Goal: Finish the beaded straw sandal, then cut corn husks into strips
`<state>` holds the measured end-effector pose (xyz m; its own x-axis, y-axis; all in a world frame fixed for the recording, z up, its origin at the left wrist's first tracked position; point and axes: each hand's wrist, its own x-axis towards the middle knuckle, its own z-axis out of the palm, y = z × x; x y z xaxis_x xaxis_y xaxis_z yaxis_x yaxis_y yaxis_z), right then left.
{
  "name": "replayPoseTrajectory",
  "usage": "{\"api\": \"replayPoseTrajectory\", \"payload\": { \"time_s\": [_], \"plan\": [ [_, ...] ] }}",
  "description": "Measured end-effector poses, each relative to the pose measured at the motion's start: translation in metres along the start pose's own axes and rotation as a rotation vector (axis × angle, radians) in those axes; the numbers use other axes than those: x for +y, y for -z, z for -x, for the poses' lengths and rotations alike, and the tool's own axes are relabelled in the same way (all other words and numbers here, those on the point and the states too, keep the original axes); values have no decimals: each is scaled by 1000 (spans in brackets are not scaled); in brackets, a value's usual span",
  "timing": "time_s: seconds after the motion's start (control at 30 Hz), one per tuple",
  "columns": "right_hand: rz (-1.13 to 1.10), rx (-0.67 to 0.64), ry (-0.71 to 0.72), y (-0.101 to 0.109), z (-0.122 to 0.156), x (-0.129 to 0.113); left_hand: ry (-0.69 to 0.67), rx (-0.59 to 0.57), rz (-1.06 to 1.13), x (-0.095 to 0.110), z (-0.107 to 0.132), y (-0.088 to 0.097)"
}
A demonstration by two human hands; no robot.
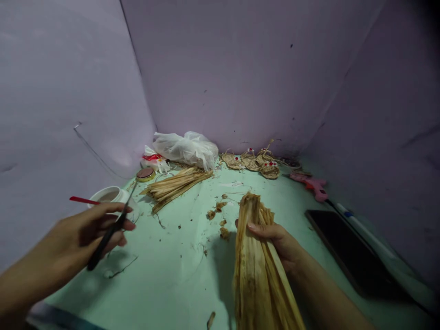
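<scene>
My right hand (pixel 280 243) is closed round a thick bundle of dried yellow-brown leaves (pixel 256 270), held upright over the pale green table (pixel 172 270). My left hand (pixel 91 233) hovers at the left, fingers pinched on a thin black-handled tool (pixel 108 238) whose metal tip points up and right. Beside that hand stands a white cup (pixel 112 196) with a red stick (pixel 83 200) resting across it. Small cut leaf scraps (pixel 220 220) lie between my hands.
A second pile of dried leaves (pixel 175 185) lies at the back left, near a white plastic bag (pixel 187 149) and a round tin (pixel 145 174). Small woven sandals (pixel 252 162) sit by the back wall. A pink glue gun (pixel 311 184) and dark tablet (pixel 347 250) lie on the right.
</scene>
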<state>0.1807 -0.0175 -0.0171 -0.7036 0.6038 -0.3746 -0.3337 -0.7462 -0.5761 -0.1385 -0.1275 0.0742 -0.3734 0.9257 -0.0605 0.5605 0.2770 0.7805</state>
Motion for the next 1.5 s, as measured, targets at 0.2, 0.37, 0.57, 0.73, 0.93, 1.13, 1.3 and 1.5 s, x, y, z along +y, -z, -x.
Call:
{"api": "replayPoseTrajectory", "payload": {
  "time_s": [0.2, 0.37, 0.57, 0.73, 0.93, 1.13, 1.3, 1.5],
  "plan": [
    [9, -2, 0, -3, 2, 1, -73, -265, 156, 23, -40, -46],
    [89, 77, 114, -11, 0, 2, -207, -154, 0, 49, -50, -74],
    [390, 424, 300, -6, 1, -7, -395, -478, -54, 54, -43, -116],
    [433, 567, 370, 2, 7, -19, -349, -656, -12, 35, -51, -138],
    [470, 530, 372, 0, 5, -17, -419, -757, -11, 26, -52, -140],
    [466, 423, 331, 1, -2, -7, -429, -679, -72, 26, -48, -144],
    [425, 392, 297, 5, -2, -6, -422, -711, -44, 26, -48, -147],
    [407, 360, 273, 5, 1, -10, -381, -747, 23, 27, -45, -146]
  ]
}}
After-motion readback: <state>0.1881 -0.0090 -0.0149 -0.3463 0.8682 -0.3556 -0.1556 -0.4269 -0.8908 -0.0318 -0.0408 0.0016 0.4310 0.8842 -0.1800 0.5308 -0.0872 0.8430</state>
